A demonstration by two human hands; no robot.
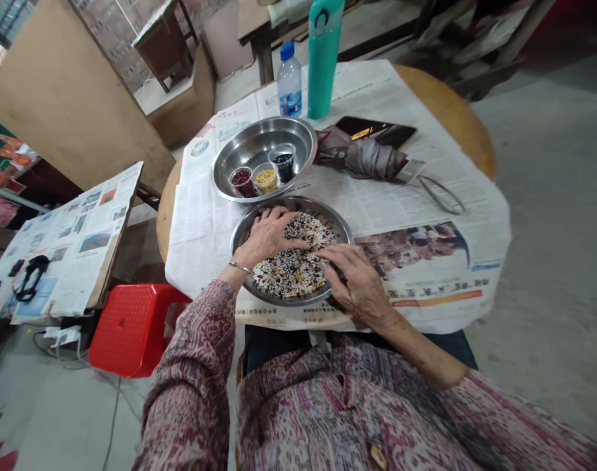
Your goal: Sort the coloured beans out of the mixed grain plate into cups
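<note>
A shallow steel bowl (344, 239) in front of me holds a mix of white grains (295, 278) with dark, red and yellow beans. My left hand (271, 235) reaches over its left side, thumb and fingers spread apart on the mix. At the right rim is my right hand (354, 281), its thumb and fingertips close together over the grains; anything between them is too small to make out. Behind stands a larger steel basin (234, 150) with three clear cups: one of red beans (243, 182), one of yellow beans (265, 180), one of black beans (283, 162).
Newspaper (426, 203) covers the round table. A folded umbrella (371, 159), a phone (396, 133), a water bottle (290, 82) and a teal flask (324, 62) stand or lie beyond the bowls. To the left are a red stool (126, 327) and another newspaper-covered table (77, 242).
</note>
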